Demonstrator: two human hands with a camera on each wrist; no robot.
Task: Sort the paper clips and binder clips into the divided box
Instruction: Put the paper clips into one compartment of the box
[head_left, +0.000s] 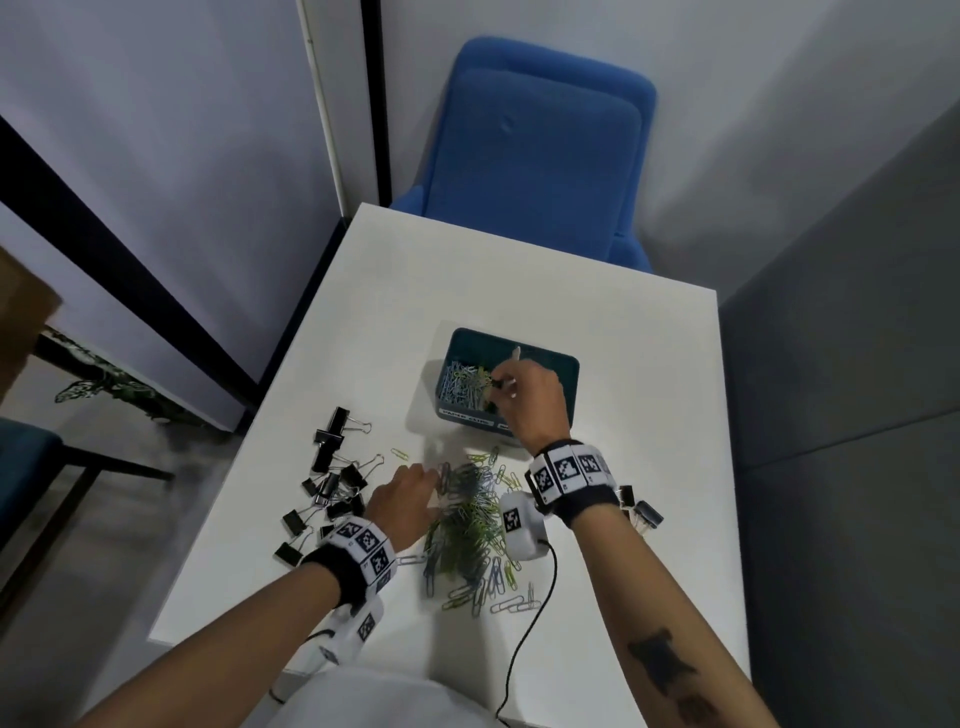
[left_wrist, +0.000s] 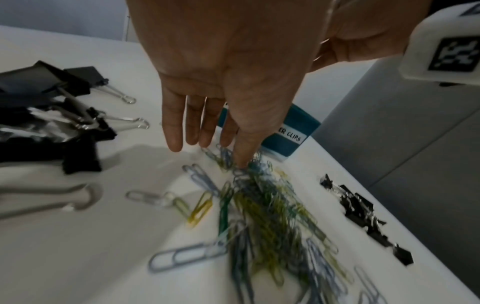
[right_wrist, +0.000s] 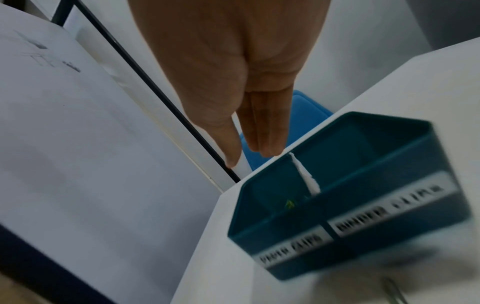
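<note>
Two hands work over a white bench (head_left: 597, 332). The left hand (head_left: 410, 493) lies low on the bench with its fingers (left_wrist: 192, 123) straight and spread, the thumb tip touching the near edge of a loose heap of paper clips (head_left: 467, 519), blue, green, yellow and grey, which spreads toward the person; it grips nothing. The right hand (head_left: 535, 400) hangs over a teal divided box (head_left: 563, 395) that stands on the bench just beyond the heap. From the wrist view its fingers (right_wrist: 270, 133) point down, straight and close together, above the box's left compartment; in the head view something thin seems to sit at the fingertips, but it is too small and blurred to tell what, so whether this hand holds anything cannot be told. A white divider (right_wrist: 305, 174) splits the box in two. The left compartment holds a pile of sorted paper clips (head_left: 462, 382); the right compartment is mostly hidden by the hand. White labels (right_wrist: 363, 218) run along the box's near wall, their lettering blurred. Black binder clips (head_left: 332, 478) with silver handles lie scattered on the bench to the left of the left hand, and a few more binder clips (head_left: 641, 512) lie at the right, beside the right wrist. A blue chair (head_left: 540, 150) stands past the far edge of the bench.
</note>
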